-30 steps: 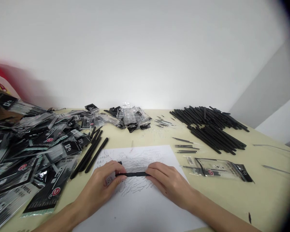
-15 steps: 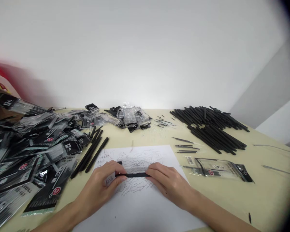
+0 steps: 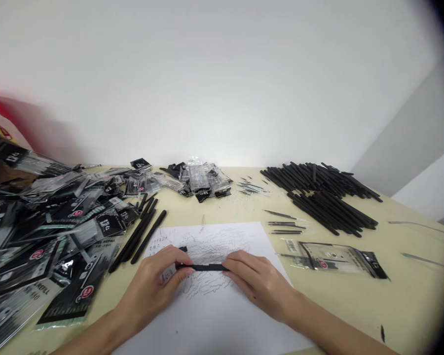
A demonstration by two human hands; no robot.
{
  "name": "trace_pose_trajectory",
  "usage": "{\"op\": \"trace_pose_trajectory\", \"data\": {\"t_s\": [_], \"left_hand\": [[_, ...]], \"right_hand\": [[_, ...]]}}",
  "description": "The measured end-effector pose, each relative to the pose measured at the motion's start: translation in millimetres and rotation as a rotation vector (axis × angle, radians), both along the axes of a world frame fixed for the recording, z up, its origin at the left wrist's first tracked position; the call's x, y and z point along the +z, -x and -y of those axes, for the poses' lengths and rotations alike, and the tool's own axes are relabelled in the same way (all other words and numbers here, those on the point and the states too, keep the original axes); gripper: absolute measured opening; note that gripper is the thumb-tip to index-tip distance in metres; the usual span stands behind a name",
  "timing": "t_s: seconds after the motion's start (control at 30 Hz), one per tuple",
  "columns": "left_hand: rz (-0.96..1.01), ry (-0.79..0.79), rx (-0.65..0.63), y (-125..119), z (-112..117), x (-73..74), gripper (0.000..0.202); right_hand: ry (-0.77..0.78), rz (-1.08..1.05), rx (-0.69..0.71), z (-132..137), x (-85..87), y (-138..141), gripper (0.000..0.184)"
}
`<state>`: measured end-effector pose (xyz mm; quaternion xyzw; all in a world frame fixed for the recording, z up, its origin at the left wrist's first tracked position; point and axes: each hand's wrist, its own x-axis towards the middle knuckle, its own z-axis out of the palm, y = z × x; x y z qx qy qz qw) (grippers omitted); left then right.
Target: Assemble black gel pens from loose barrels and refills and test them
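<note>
Both my hands hold one black pen (image 3: 202,267) level over a white sheet of paper (image 3: 214,315) covered with scribbles. My left hand (image 3: 153,286) pinches the pen's left end with thumb and fingers closed. My right hand (image 3: 257,281) grips its right end, fingers curled. A small black cap (image 3: 183,249) lies on the paper just behind my left fingers.
A heap of black-and-clear refill packets (image 3: 40,236) fills the left of the yellowish table (image 3: 410,291). Several loose black pens (image 3: 138,234) lie beside the paper. A large pile of black pens (image 3: 325,192) sits back right, one packet (image 3: 333,256) and thin refills (image 3: 284,224) nearer.
Almost nothing differs; both hands keep the pen in the same place, with only a slight shift of the fingers.
</note>
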<state>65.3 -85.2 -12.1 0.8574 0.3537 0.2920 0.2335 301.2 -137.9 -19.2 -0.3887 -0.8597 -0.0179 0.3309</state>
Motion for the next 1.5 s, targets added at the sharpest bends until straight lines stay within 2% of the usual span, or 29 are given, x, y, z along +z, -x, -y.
{"op": "trace_pose_trajectory", "data": {"t_s": [0.3,0.97,1.17,1.5], "left_hand": [[0.019,-0.031,0.040,-2.1,3.0,4.5,0.008],[0.072,-0.074,-0.043,-0.5,2.3,1.5,0.004],[0.083,-0.107,-0.054,-0.7,2.6,2.5,0.005],[0.102,-0.077,-0.062,-0.5,4.6,3.0,0.004]], "right_hand": [[-0.009,-0.005,0.003,0.5,-0.2,0.7,0.015],[-0.008,-0.037,-0.014,0.7,2.2,0.4,0.016],[-0.014,-0.029,0.021,0.9,1.3,-0.4,0.015],[-0.023,-0.018,0.026,2.6,0.5,-0.3,0.016]]}}
